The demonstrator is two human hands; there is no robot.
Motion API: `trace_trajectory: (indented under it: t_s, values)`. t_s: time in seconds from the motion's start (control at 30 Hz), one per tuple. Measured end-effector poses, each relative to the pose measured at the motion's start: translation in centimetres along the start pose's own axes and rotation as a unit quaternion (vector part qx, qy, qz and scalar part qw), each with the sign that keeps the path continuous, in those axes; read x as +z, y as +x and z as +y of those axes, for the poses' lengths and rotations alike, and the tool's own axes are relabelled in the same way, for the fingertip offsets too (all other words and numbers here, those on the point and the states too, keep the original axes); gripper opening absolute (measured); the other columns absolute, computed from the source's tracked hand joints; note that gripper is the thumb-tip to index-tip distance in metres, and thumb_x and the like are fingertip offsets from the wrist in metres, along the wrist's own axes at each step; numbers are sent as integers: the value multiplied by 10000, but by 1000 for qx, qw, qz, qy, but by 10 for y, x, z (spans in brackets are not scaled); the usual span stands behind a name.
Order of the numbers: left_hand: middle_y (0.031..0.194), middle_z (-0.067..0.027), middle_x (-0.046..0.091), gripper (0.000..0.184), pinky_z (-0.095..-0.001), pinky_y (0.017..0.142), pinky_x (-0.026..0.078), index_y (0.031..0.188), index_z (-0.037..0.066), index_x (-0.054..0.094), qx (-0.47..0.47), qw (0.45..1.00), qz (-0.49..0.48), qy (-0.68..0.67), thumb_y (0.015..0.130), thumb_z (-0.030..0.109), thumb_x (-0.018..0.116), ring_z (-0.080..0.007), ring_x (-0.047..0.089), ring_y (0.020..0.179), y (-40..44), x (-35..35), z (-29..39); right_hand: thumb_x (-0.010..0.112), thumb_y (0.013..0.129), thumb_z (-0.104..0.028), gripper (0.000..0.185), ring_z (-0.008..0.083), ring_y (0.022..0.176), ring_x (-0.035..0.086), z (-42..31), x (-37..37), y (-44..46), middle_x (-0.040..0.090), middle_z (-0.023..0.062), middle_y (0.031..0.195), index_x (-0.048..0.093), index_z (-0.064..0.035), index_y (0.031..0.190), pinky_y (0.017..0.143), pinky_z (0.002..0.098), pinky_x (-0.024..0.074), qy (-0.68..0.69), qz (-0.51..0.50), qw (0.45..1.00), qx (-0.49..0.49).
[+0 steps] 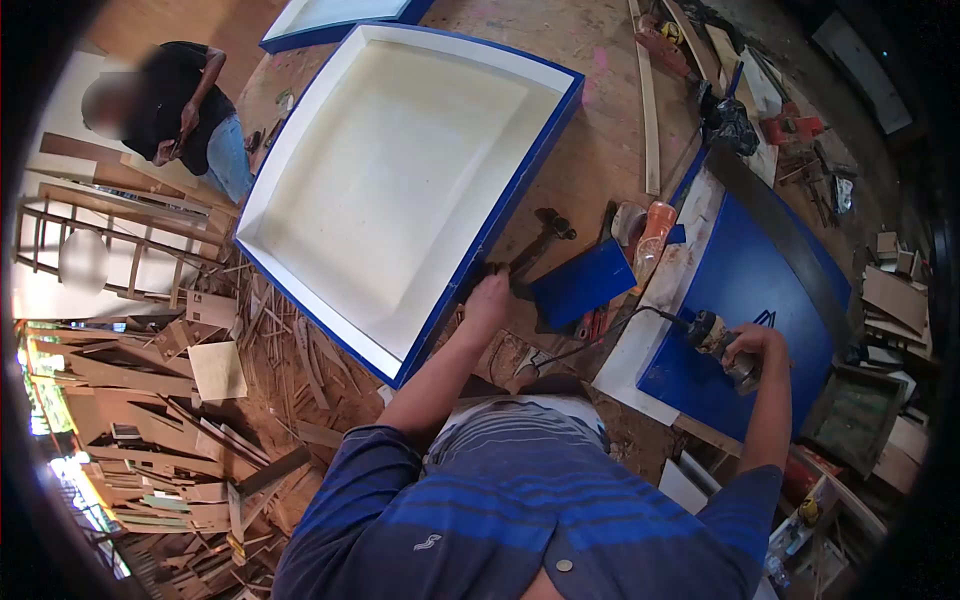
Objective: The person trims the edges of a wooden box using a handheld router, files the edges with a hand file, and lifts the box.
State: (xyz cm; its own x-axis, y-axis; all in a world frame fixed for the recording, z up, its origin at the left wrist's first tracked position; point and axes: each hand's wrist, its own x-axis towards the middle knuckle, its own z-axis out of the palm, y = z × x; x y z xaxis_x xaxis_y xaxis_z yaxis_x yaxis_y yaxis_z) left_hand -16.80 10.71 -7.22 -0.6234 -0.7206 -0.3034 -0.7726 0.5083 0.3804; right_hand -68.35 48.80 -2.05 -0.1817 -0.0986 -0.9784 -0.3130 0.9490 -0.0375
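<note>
My right hand (760, 345) is wrapped round a corded trim router (709, 333), which is over a blue panel (755, 290) on the right. Its dark cord (590, 342) runs left towards my waist. My left hand (488, 298) is closed at the handle end of a hammer (553, 224), beside the blue edge of a large shallow tray-like box (400, 170) with a white inside. The fingertips of that hand are partly hidden. Between my hands lie a small blue board (583, 284) and an orange-labelled plastic bottle (655, 232).
Another blue-edged white piece (335, 18) lies at the top. A person (180, 110) in a dark shirt stands at the upper left. Wood offcuts (150, 410) pile up on the left. A long wooden strip (648, 110) and a black plastic bag (733, 125) are beyond the blue panel.
</note>
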Motion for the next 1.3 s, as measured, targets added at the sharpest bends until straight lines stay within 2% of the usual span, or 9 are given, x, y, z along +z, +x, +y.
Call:
trace_trajectory:
  t_s: [0.1,0.2,0.3,0.4,0.5,0.6,1.1,1.2,1.3]
  values:
    - [1299,-261,683,490,-547,987,593,1413,16,583,-11,998,-22,-65,948,104,711,-454,712,1165,-11,-25,13,939,710,-232,724,301,1119,756,-29,15,-51,809,160,1168,715,18,1352,1050,443,555,-74,155,978,-120]
    - [1329,-254,664,517,-534,1048,552,1420,66,607,71,991,54,-98,944,181,773,-456,659,1238,-39,-30,7,884,773,-197,531,313,1132,745,-109,74,-100,782,170,1189,734,-13,1248,1021,441,562,8,387,871,-302]
    - [1408,-212,632,467,-519,1134,507,1352,62,643,156,969,123,-150,933,197,799,-438,615,1323,-92,-44,-16,878,806,-193,504,374,1214,715,-203,157,-92,742,193,1267,709,-21,1249,1008,501,564,79,293,903,-304]
    - [1578,-196,572,491,-523,1261,415,1415,43,637,160,962,201,-89,962,187,760,-407,529,1495,-169,-83,-34,895,857,-284,474,437,1130,697,-255,237,-55,734,209,1157,679,-58,1214,960,524,552,-20,415,825,-384]
    - [1669,-197,508,620,-527,1334,328,1539,44,585,26,973,228,-15,947,152,735,-376,431,1598,-239,-85,-89,903,861,-324,498,433,1123,702,-284,259,-41,740,192,1110,628,-73,1192,939,522,555,-17,444,855,-269]
    - [1736,-189,437,741,-529,1376,247,1630,50,508,28,991,125,42,921,122,713,-345,364,1647,-281,-73,-154,931,837,-402,592,433,1074,735,-307,260,-53,768,199,1080,588,-81,1198,902,534,566,-13,461,867,-189]
    - [1729,-19,488,637,-534,1378,238,1626,155,537,344,933,82,72,997,172,635,-245,397,1634,-261,-77,-249,870,730,-407,668,439,1167,742,-316,291,1,787,231,1213,697,-51,1268,993,525,579,31,576,812,-93]
    - [1784,-18,399,683,-531,1396,191,1676,148,451,437,893,64,82,1010,207,592,-227,312,1677,-236,-81,-270,850,759,-396,567,451,1129,741,-332,296,1,792,254,1168,739,-32,1179,956,544,568,63,578,812,-56]
    - [1802,-16,362,687,-531,1396,183,1681,154,438,473,878,17,73,1009,191,577,-231,295,1681,-223,-100,-271,768,766,-280,356,291,850,650,-310,273,16,686,112,921,752,-57,1044,728,459,504,311,486,804,-142]
